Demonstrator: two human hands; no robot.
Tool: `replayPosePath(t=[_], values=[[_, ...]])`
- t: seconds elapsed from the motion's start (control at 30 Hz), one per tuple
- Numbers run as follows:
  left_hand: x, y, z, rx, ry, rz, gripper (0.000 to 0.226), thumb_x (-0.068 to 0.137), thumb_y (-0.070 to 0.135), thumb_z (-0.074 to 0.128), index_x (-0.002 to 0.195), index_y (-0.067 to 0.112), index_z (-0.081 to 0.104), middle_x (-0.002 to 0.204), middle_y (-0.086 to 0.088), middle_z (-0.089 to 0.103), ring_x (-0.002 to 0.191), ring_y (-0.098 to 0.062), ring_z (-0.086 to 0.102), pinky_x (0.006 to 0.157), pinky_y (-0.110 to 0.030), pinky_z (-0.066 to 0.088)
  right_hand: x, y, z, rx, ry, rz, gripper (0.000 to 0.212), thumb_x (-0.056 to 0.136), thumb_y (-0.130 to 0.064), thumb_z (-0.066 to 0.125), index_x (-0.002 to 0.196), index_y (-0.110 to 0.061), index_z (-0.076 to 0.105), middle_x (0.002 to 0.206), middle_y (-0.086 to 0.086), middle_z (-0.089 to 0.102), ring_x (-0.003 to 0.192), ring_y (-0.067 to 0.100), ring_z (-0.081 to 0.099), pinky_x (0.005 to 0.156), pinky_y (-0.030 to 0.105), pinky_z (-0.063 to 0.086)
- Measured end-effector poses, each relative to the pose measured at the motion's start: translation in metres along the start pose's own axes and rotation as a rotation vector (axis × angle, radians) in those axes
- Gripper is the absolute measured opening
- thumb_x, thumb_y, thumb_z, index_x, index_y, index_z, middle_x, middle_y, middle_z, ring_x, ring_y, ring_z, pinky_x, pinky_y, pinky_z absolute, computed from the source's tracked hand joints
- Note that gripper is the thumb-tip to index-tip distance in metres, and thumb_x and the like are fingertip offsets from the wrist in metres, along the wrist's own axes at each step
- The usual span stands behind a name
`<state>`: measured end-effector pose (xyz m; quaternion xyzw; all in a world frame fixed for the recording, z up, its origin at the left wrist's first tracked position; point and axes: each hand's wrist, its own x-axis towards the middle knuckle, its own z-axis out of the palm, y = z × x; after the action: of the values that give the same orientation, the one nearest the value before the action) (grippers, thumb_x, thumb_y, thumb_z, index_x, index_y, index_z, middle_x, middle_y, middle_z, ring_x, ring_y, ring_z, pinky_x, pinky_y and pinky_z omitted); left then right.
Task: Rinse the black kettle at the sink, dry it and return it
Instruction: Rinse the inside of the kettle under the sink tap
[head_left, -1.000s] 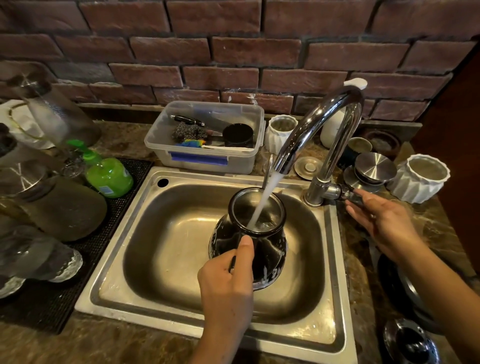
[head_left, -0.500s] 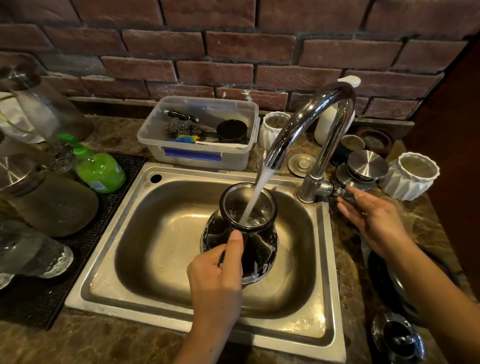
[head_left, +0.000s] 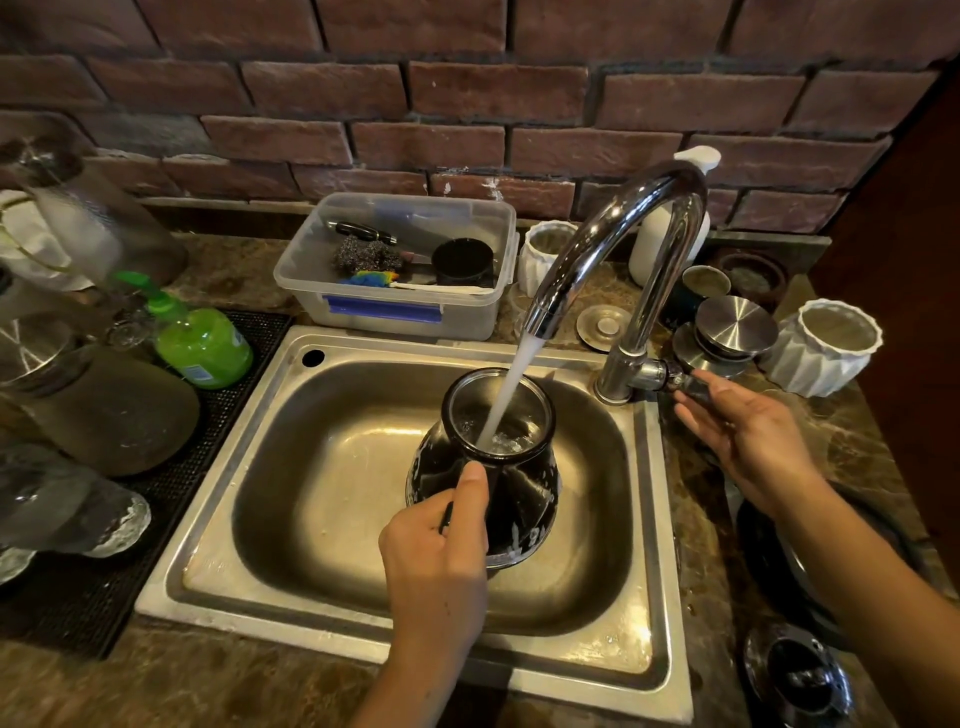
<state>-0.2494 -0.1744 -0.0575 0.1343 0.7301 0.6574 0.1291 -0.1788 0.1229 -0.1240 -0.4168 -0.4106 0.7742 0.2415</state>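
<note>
Head view: the left hand (head_left: 436, 551) has its fingers (head_left: 472, 488) clamped on the handle of the black kettle (head_left: 488, 462), thumb lying up along the neck. The kettle stands upright inside the steel sink (head_left: 218, 467), mouth open just beyond the left fingers, soap flecks on its body. A white stream of water (head_left: 509, 389) from the chrome tap (head_left: 618, 234) falls straight into that mouth. The right hand (head_left: 748, 436) is beside the sink, its fingers loosely apart, fingertips touching the tap lever (head_left: 685, 382). On the counter (head_left: 234, 270), well beyond the left fingers, sits a clear plastic tub (head_left: 395, 306); a green soap bottle (head_left: 200, 343) stands far to their left.
</note>
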Motion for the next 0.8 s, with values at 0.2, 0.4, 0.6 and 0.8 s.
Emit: replayPosePath(t=[0.2,0.4,0.6,0.8], values=[[0.0,-0.0023,0.0002,0.014,-0.009,0.009,0.062,0.097,0.025,0.056,0.035,0.026,0.048,0.035,0.011,0.039,0.04,-0.005,0.044,0.047,-0.006,0.035,0.0,-0.0009,-0.0004,-0.008,0.005,0.008,0.038,0.106,-0.013,0.043,0.141,-0.003,0.052,0.135,0.014,0.061,0.12,0.023,0.065,0.096,0.034,0.055],[-0.0013,-0.002,0.0,0.039,-0.001,0.012,0.069,0.102,0.015,0.053,0.034,0.027,0.051,0.033,0.012,0.04,0.039,-0.002,0.045,0.047,-0.005,0.036,-0.0033,-0.0025,-0.0003,-0.011,0.005,0.014,0.037,0.106,-0.014,0.044,0.14,-0.004,0.054,0.133,0.014,0.063,0.12,0.023,0.066,0.096,0.034,0.055],[0.0021,-0.0049,-0.0012,0.026,0.017,0.011,0.055,0.09,0.033,0.05,0.036,0.025,0.046,0.034,0.009,0.037,0.039,-0.007,0.042,0.047,-0.008,0.035,-0.0043,-0.0022,0.0017,-0.027,0.013,0.007,0.036,0.106,-0.015,0.044,0.14,-0.005,0.054,0.14,0.016,0.059,0.122,0.023,0.065,0.096,0.033,0.055],[0.0021,-0.0048,-0.0034,0.044,0.015,0.027,0.064,0.098,0.026,0.054,0.035,0.026,0.046,0.034,0.01,0.039,0.039,-0.006,0.044,0.047,-0.007,0.036,-0.0061,-0.0031,0.0025,-0.032,0.014,0.01,0.039,0.106,-0.016,0.043,0.143,-0.004,0.051,0.142,0.018,0.057,0.122,0.023,0.064,0.093,0.032,0.056]])
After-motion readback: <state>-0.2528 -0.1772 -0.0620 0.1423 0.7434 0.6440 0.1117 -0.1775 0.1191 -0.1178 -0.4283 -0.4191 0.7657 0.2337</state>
